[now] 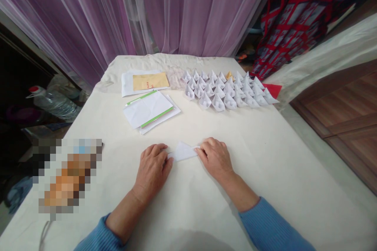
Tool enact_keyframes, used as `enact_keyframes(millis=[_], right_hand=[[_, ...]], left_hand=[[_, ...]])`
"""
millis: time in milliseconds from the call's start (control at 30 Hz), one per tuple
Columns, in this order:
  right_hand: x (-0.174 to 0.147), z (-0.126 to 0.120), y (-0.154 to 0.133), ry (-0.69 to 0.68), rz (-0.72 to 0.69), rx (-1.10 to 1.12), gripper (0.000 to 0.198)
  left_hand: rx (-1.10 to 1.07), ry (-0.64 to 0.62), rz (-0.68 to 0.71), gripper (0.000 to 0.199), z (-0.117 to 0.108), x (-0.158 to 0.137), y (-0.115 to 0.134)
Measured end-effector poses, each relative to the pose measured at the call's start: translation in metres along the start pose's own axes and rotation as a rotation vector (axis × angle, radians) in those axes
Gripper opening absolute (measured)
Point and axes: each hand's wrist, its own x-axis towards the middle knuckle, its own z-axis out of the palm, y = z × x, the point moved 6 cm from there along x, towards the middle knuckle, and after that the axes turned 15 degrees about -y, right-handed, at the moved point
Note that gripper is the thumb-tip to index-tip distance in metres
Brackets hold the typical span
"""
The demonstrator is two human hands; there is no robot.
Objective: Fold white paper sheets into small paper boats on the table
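Note:
A small folded sheet of white paper (184, 151) lies low over the tablecloth between my hands, its top coming to a point. My left hand (153, 166) pinches its left end between thumb and fingers. At the other end, my right hand (215, 157) has its fingers closed on the paper's right corner. Beyond my right hand stand rows of folded paper boats (218, 102), mostly white, with one yellow boat (229, 75) in the back row. Past my left hand lies a stack of white sheets (147, 110) with a green-edged item among them.
A yellow-brown envelope (151, 81) rests on white paper at the back left. Some red paper (273, 90) lies beside the boats. A pixelated object (69, 178) with a cable sits at the left edge. A large plastic bottle (55, 102) stands off the table; purple curtains (188, 11) hang behind.

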Motion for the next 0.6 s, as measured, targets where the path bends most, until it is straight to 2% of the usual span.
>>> enact_keyframes(millis=[600], right_hand=[[-0.0021, 0.002, 0.0039, 0.045, -0.004, 0.106, 0.02]], left_hand=[[-0.019, -0.014, -0.038, 0.02, -0.0004, 0.0018, 0.0005]])
